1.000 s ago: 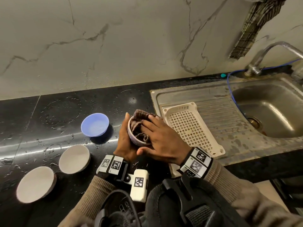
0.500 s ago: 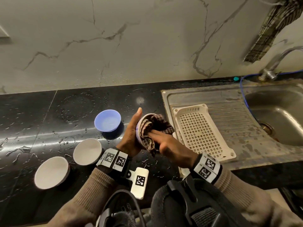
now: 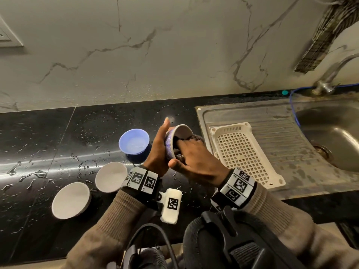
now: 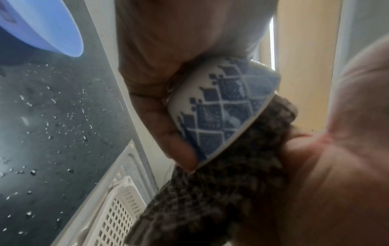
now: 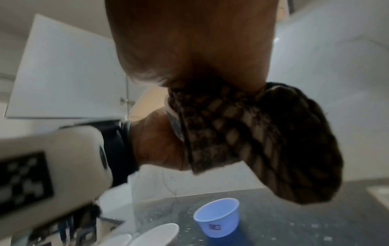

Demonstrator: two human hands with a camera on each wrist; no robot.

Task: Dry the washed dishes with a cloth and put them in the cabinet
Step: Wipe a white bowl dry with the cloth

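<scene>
While left hand (image 3: pixel 158 150) cups patterned bowl (image 4: pixel 221 106) tilted sideways, right hand (image 3: pixel 196 162) grips checked cloth (image 4: pixel 221 191) inside it

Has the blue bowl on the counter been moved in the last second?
No. The blue bowl keeps its place beside the two white bowls; only the camera's view shifted.

Glossy glazed blue-patterned ceramic bowl (image 4: pixel 221 106), coarse brown checked woven cloth (image 4: pixel 221 196).
Beyond the fingers: wet polished black stone counter (image 3: pixel 58 144), dull stained steel sink (image 3: pixel 330 133), matt cream plastic basket (image 3: pixel 244 154).
</scene>
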